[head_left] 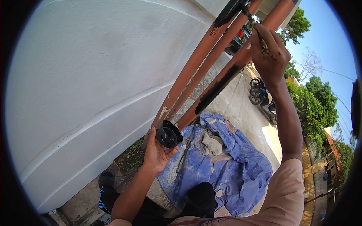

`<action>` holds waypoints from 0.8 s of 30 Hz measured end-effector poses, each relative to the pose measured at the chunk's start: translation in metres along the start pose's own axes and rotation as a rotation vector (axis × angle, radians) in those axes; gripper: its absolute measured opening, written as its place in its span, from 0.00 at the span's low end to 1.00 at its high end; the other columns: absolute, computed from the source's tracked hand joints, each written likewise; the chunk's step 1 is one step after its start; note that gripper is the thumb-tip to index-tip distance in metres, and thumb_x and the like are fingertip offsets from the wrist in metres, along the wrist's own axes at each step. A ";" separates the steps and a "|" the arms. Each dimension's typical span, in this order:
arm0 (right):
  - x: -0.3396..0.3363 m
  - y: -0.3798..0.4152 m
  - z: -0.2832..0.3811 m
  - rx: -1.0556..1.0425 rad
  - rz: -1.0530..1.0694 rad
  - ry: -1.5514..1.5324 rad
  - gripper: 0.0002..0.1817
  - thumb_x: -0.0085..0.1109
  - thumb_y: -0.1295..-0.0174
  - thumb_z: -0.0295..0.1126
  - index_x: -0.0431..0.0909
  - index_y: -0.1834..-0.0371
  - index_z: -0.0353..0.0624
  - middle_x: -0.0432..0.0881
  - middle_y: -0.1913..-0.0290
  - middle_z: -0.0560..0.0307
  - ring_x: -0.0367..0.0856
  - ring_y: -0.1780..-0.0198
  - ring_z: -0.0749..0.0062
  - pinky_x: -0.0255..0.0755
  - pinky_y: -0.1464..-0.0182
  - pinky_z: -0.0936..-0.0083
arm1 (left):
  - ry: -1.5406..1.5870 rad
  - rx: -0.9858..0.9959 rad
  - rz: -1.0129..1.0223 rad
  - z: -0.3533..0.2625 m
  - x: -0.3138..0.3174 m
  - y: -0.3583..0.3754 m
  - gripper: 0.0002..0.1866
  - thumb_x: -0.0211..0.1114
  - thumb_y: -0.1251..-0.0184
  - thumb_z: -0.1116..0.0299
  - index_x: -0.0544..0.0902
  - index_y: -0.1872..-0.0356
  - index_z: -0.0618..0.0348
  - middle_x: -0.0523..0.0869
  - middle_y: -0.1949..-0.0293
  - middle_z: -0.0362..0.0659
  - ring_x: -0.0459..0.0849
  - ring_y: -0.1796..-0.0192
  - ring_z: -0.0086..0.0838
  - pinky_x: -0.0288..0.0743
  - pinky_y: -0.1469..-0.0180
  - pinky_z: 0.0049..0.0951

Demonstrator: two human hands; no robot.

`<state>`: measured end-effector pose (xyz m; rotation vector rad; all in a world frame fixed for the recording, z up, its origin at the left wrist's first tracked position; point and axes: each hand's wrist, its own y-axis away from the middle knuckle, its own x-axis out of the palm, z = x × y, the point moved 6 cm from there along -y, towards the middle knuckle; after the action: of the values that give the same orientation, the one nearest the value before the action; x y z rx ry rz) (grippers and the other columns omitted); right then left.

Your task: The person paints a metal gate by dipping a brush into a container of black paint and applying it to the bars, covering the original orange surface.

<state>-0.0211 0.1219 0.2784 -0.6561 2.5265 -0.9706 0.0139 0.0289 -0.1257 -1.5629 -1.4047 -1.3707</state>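
Observation:
Raised at the upper right, my right hand is closed around a paintbrush, whose dark bristles are at the top of the reddish-brown poles. Dark paint spots mark the back of this hand. Black paint covers a patch near the top of the left pole and a long strip on the right pole. My left hand holds a small black cup near the lower ends of the poles. The cup is tilted with its mouth to the right; its inside looks black.
A white wall fills the left side. Below the poles lies a crumpled blue tarp with rubble on it. Parked motorcycles stand on the paved ground behind. Trees and a fence are at the right.

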 end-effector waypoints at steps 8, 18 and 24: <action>0.009 0.036 0.041 0.059 0.309 -0.191 0.11 0.67 0.41 0.23 0.84 0.55 0.41 0.84 0.68 0.55 0.85 0.73 0.66 0.78 0.73 0.74 | -0.021 -0.004 0.006 0.003 -0.001 0.001 0.39 0.51 0.30 0.30 0.79 0.47 0.64 0.89 0.63 0.48 0.91 0.67 0.31 0.91 0.65 0.24; 0.014 -0.034 -0.025 0.380 0.534 -0.392 0.08 0.63 0.34 0.28 0.86 0.55 0.40 0.87 0.69 0.59 0.85 0.67 0.80 0.77 0.66 0.79 | -0.020 -0.018 -0.016 0.010 -0.005 -0.003 0.39 0.51 0.30 0.31 0.80 0.47 0.65 0.89 0.64 0.48 0.91 0.69 0.31 0.91 0.66 0.25; 0.016 -0.041 -0.043 0.366 0.616 -0.448 0.12 0.66 0.32 0.33 0.85 0.49 0.43 0.84 0.75 0.65 0.81 0.73 0.85 0.72 0.73 0.84 | -0.026 -0.025 0.021 0.010 -0.006 -0.005 0.42 0.54 0.32 0.29 0.76 0.44 0.66 0.87 0.61 0.49 0.90 0.65 0.33 0.91 0.64 0.25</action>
<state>-0.0429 0.1092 0.3346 0.0297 1.8967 -0.8896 0.0129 0.0376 -0.1354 -1.6127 -1.3885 -1.3650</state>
